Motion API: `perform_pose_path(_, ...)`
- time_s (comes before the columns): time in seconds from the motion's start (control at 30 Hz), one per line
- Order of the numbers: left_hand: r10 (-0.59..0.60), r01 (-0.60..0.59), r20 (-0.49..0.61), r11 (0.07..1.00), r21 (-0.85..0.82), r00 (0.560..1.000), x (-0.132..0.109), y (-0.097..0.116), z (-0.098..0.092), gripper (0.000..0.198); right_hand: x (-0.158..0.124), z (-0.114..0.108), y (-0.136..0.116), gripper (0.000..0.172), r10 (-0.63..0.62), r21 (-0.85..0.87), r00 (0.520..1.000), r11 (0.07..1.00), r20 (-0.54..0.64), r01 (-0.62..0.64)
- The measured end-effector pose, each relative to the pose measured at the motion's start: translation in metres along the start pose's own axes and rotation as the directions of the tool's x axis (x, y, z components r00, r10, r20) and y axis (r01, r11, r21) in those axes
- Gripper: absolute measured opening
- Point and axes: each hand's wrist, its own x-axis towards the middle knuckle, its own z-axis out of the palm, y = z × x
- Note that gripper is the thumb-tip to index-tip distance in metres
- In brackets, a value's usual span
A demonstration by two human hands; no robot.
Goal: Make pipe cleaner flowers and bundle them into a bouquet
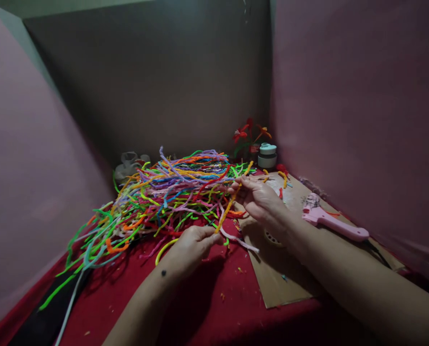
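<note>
An orange-yellow pipe cleaner (230, 206) runs slantwise between my two hands. My left hand (196, 244) pinches its lower end between thumb and fingers. Farther up, the fingers of my right hand (256, 194) close around it, and its tip sticks out above them. Just beyond my hands spreads a big tangled heap of pipe cleaners (185, 185) in many colours. A pale pink pipe cleaner (241, 241) trails from the heap, past my left fingertips.
On the right, a cardboard sheet (283, 283) carries a pink glue gun (333, 222) and short pipe cleaner scraps. Red flowers (241, 133) and a lidded jar (267, 156) stand at the back. A red cloth (128, 298) covers the table, with pink walls (362, 120) at the sides.
</note>
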Motion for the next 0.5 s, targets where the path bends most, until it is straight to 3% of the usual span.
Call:
perform_pose_path(0.37, 0.077, -0.081, 0.041, 0.990, 0.119, 0.996, 0.002, -0.006, 0.003, 0.031, 0.003, 0.000, -0.011, 0.014, -0.099, -0.046, 0.993, 0.994, -0.068, 0.096)
perform_pose_path(0.5, 0.105, -0.110, 0.041, 0.984, 0.142, 0.994, 0.006, -0.011, 0.008, 0.033, 0.000, 0.003, -0.012, 0.016, -0.078, -0.054, 0.996, 0.996, -0.032, 0.076)
